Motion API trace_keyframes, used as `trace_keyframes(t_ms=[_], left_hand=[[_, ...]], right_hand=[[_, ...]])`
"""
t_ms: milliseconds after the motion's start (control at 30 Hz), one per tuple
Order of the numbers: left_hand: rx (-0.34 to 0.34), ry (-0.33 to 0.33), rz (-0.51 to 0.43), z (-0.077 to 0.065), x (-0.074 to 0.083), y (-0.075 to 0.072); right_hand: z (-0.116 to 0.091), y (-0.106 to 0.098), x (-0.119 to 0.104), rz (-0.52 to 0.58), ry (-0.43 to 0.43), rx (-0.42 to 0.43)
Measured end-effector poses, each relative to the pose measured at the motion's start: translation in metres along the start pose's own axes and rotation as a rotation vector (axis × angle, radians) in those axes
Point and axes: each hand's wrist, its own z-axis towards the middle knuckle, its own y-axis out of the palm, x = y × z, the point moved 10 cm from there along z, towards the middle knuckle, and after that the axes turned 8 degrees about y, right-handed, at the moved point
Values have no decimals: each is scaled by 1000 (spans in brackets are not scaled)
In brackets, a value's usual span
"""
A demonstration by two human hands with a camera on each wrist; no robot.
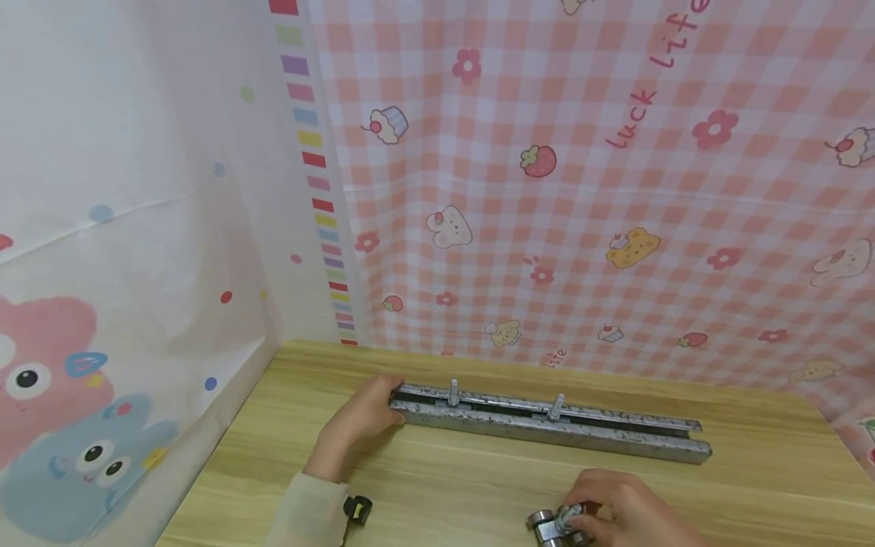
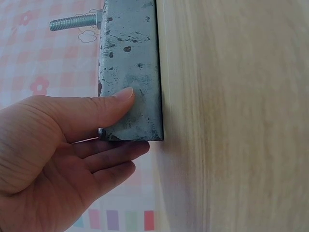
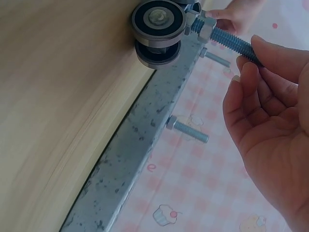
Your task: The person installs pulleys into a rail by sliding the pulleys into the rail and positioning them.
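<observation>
A long grey metal channel rail [image 1: 547,438] with a slot along its top lies on the table. Two threaded bolts [image 1: 454,392] stick up through that slot. My left hand [image 1: 365,410] grips the rail's left end; in the left wrist view the thumb [image 2: 116,104] presses its side face and the fingers reach around the end. Nearer the front, my right hand [image 1: 618,505] holds a roller trolley [image 3: 158,29] with dark-sided metal wheels. Thumb and fingers pinch the end of the trolley's threaded bolt [image 3: 234,43], which carries nuts near the wheels.
The rail rests on a wood-grain table [image 1: 437,486]. Behind the table hangs a pink checked cloth [image 1: 492,190], and a white cartoon-printed cloth [image 1: 171,251] hangs on the left. A black clip [image 1: 358,510] sits at the left sleeve.
</observation>
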Motion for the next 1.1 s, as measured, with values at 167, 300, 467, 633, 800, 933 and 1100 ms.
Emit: trace_keyframes(t_ms=[167, 300, 467, 633, 800, 933, 1100], left_hand=[[0, -5, 0, 1, -1, 0], [1, -5, 2, 1, -1, 0], [5, 1, 10, 1, 0, -1], [7, -16, 16, 0, -2, 0], [10, -8, 28, 1, 0, 0], [8, -12, 25, 1, 0, -1], [1, -8, 21, 0, 0, 0]], right_hand=[[-6, -7, 5, -18, -10, 38], [-13, -13, 10, -38, -5, 81], [-19, -20, 15, -71, 11, 128], [-25, -26, 21, -106, 34, 175], [-33, -33, 25, -148, 56, 253], [-39, -37, 32, -154, 108, 278], [-45, -42, 40, -181, 161, 295]])
